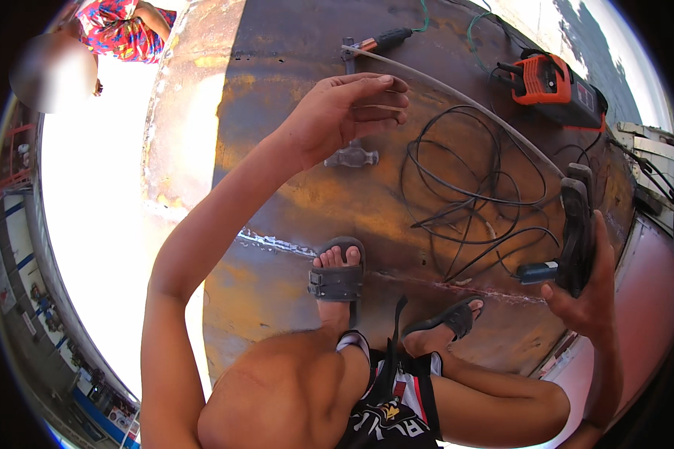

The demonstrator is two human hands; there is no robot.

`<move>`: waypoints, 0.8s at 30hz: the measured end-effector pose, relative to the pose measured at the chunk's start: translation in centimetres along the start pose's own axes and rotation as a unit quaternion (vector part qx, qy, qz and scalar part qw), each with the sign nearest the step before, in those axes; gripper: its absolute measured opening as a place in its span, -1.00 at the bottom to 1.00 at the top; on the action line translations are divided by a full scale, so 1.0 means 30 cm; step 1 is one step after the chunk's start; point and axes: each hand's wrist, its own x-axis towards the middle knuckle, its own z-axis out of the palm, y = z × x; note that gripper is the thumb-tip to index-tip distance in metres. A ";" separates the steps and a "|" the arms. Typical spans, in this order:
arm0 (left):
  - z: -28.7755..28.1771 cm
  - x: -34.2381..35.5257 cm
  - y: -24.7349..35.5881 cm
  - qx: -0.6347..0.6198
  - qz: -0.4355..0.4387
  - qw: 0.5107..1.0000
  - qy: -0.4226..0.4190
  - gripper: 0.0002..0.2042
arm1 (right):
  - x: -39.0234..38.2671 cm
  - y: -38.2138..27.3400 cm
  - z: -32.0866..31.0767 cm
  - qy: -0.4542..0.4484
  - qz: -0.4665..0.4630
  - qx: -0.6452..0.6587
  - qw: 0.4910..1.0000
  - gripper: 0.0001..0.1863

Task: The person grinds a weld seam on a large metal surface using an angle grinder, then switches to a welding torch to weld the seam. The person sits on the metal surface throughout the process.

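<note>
My left hand (356, 112) is raised over the steel surface, its fingers loosely stretched and holding nothing. Partly hidden below it lies a hammer (352, 156), its head showing past my wrist. Beyond my fingers rests an electrode holder (386, 41) with an orange-brown head and black handle. A long thin grey rod (457, 97) slants from near that head toward my right hand (588, 299). At the right, this hand grips a black curved object (576, 232), seen edge-on, its kind unclear. Beside it is a dark teal block-shaped piece (538, 272).
I squat in sandals on a rusty curved steel plate (277, 150) with a weld seam (277, 243). Black cable (475, 198) lies in loose loops ahead. An orange and black welding machine (558, 90) stands far right. Another person (123, 30) in red patterned clothing is at far left.
</note>
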 end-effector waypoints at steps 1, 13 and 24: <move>-0.034 0.008 -0.005 0.165 0.036 0.985 -0.028 -0.74 | -0.025 0.072 0.013 0.048 -0.035 0.033 0.998 0.26; -0.354 0.262 -0.178 0.904 0.233 0.289 -0.210 -0.63 | -0.302 0.274 -0.098 0.155 0.015 0.255 0.954 0.25; -0.418 -0.071 -0.209 0.859 0.210 0.460 -0.076 -0.67 | -0.312 0.388 -0.166 0.143 0.056 0.286 0.946 0.25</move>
